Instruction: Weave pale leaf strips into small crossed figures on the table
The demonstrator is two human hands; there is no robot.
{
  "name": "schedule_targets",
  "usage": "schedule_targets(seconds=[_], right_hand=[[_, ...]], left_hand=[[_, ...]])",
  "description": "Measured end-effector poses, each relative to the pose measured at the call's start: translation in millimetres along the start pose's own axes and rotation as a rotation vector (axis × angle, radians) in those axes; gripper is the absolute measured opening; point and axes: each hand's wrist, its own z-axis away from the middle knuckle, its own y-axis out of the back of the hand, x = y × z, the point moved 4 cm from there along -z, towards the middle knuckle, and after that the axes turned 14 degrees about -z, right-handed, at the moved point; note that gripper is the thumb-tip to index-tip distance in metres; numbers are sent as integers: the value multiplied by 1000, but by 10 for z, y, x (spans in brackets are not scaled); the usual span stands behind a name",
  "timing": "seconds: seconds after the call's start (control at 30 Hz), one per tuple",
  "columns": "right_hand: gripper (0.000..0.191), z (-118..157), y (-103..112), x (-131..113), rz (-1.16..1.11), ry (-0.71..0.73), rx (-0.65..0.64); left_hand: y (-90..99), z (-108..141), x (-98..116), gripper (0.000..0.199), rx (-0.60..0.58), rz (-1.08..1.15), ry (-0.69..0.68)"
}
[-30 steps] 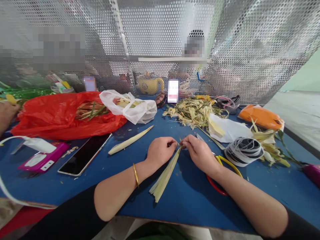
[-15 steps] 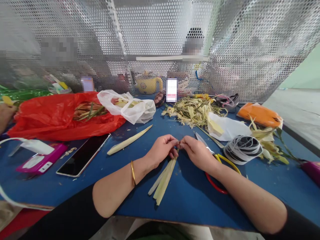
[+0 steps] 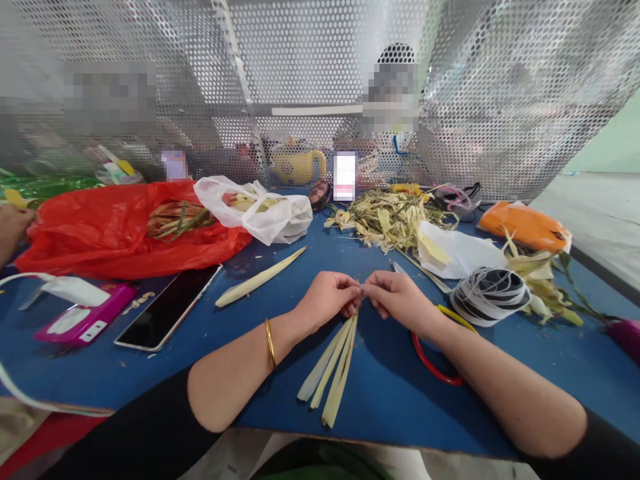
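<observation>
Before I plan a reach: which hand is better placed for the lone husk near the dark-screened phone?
Left, probably: the left hand is nearer the lone husk, though its fingers pinch pale strips. The right hand sits beyond it.

Blue bench (image 3: 400, 407), red plastic bag (image 3: 100, 233) at far left, black-screened phone (image 3: 169, 310) and magenta power strip (image 3: 85, 313) nearer left, heap of dry husk strips (image 3: 390, 217) at far centre, coil of flat white cord (image 3: 490, 297) at right.
</observation>
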Motion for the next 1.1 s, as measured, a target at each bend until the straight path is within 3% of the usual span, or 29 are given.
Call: schedule_targets(seconds=[0.17,0.43,1.1], right_hand=[[35,2,-21,9,-178,-33,14],[32,0,3,-39,-169,111,7],[31,-20,12,-32,-200,99,43]], left_hand=[[-1,2,-3,20,-50,-38,27],[8,-18,-19,19,-105,-103,-22],[0,-8,4,13,-242,-159,-68]])
